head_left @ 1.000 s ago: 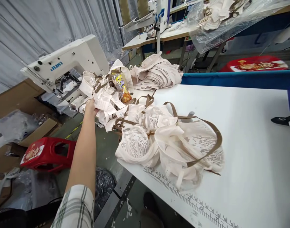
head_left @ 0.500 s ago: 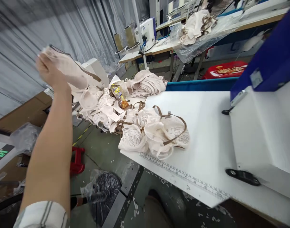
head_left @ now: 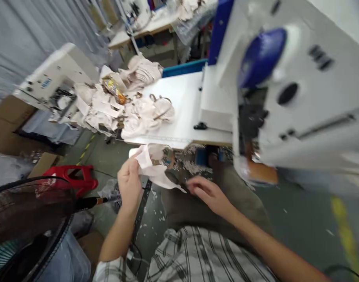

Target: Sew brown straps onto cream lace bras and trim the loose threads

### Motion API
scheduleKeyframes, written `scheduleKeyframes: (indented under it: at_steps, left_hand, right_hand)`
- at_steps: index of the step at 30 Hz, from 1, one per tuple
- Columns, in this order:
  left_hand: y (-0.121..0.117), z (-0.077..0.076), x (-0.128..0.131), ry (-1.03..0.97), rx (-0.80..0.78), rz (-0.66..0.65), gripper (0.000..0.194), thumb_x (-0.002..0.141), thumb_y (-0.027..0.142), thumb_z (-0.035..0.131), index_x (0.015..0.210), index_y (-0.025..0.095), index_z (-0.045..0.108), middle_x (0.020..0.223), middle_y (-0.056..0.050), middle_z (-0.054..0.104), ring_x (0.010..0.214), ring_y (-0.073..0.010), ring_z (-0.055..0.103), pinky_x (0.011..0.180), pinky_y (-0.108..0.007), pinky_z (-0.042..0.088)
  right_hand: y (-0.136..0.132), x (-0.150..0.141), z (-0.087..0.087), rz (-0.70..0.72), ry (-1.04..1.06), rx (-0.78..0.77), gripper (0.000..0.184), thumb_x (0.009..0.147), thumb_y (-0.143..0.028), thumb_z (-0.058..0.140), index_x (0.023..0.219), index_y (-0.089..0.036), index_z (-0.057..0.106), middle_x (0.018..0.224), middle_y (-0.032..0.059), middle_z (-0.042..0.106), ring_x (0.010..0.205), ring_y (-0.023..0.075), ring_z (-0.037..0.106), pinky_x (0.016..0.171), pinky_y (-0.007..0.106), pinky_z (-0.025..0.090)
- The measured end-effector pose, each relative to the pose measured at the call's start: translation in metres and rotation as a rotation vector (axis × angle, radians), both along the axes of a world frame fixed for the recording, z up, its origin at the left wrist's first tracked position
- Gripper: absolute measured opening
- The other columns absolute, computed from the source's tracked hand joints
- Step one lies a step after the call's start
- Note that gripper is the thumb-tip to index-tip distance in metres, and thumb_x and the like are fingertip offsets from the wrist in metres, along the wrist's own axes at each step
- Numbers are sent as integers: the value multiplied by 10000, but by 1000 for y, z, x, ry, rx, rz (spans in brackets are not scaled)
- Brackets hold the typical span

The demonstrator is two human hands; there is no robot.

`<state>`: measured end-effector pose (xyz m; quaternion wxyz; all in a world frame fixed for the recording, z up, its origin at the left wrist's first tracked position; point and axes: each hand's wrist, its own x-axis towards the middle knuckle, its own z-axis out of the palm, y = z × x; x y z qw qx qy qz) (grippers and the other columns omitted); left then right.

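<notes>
Garment (head_left: pixel 156 171): down from up by the curtain (head_left: pixel 11 51), now over the lap (head_left: pixel 185 209), below the table's (head_left: pixel 185 94) edge.
Left hand (head_left: pixel 129 182): closed, pinching the pale, soft cloth.
Right hand (head_left: pixel 210 194): half curled at the dark strap (head_left: pixel 172 177); blur hides whether it grips.
Near machine (head_left: pixel 314 98): smeared, cut off at right; smooth white, with a blue oval.
Fan (head_left: pixel 29 219): round, dark mesh, cut off at left.
Pile (head_left: pixel 103 107): crumpled pale pieces, shiny packet (head_left: pixel 114 89) on top.
Carton (head_left: pixel 6 117): brown cardboard, grey plastic (head_left: pixel 50 127) inside.
</notes>
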<state>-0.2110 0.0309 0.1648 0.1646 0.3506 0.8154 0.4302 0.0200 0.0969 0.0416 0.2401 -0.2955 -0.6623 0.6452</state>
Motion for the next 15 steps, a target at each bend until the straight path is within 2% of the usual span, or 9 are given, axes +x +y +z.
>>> scheduleKeyframes:
  at_steps: [2, 3, 5, 7, 8, 10, 13, 15]
  left_hand:
    - [-19, -38, 44, -146, 74, -31, 622, 970, 669, 252, 1426, 392, 573, 1287, -19, 723, 1288, -330, 626, 1003, -538, 585]
    - [-27, -52, 63, -219, 124, -37, 594, 976, 655, 287, 1384, 376, 616, 1244, -34, 742, 1263, -325, 642, 1013, -527, 579]
    - [-38, -69, 94, -359, 192, -54, 530, 970, 636, 392, 1278, 331, 696, 1165, -62, 765, 1198, -316, 678, 1000, -493, 584]
    - [-46, -74, 117, -468, 252, -51, 479, 952, 612, 493, 1184, 274, 739, 1122, -82, 769, 1115, -303, 710, 940, -445, 603]
    - [-48, -75, 126, -512, 278, -43, 462, 943, 599, 532, 1150, 247, 748, 1105, -89, 769, 1071, -290, 720, 903, -413, 609]
    - [-49, -73, 139, -568, 314, -28, 429, 932, 572, 583, 1078, 209, 759, 1048, -88, 768, 977, -253, 728, 835, -346, 603]
    - [-45, -70, 152, -566, 280, -39, 387, 927, 539, 607, 960, 188, 764, 897, -57, 754, 836, -196, 701, 738, -277, 566]
    - [-41, -69, 156, -527, 196, -69, 382, 931, 528, 599, 955, 185, 764, 857, -46, 739, 790, -178, 676, 691, -257, 535]
  right_hand:
    - [-4, -9, 23, 17, 135, 38, 527, 932, -674, 516, 1105, -204, 679, 1011, 85, 694, 916, 215, 656, 861, 368, 553]
    - [-6, -10, 29, -3, 193, 25, 494, 936, -630, 546, 1158, -203, 664, 1045, 81, 691, 948, 214, 654, 861, 361, 550]
    - [-11, -5, 35, -37, 246, -31, 438, 945, -535, 582, 1225, -201, 628, 1071, 77, 692, 932, 200, 657, 822, 344, 554]
    - [-17, 7, 33, -56, 272, -44, 375, 952, -446, 585, 1231, -197, 613, 1069, 80, 691, 885, 184, 657, 771, 326, 559]
    - [-20, 15, 32, -60, 285, 0, 343, 948, -408, 589, 1218, -199, 615, 1078, 83, 685, 893, 184, 655, 775, 327, 562]
    - [-24, 31, 28, -74, 298, 176, 333, 921, -353, 617, 1222, -211, 612, 1151, 95, 661, 1020, 211, 641, 878, 365, 557]
    - [-27, 47, 24, -130, 227, 420, 431, 884, -348, 682, 1283, -226, 572, 1271, 107, 630, 1187, 249, 592, 1021, 417, 502]
    - [-27, 54, 23, -150, 154, 451, 368, 923, -362, 656, 1254, -219, 585, 1227, 99, 667, 1105, 225, 635, 970, 380, 521]
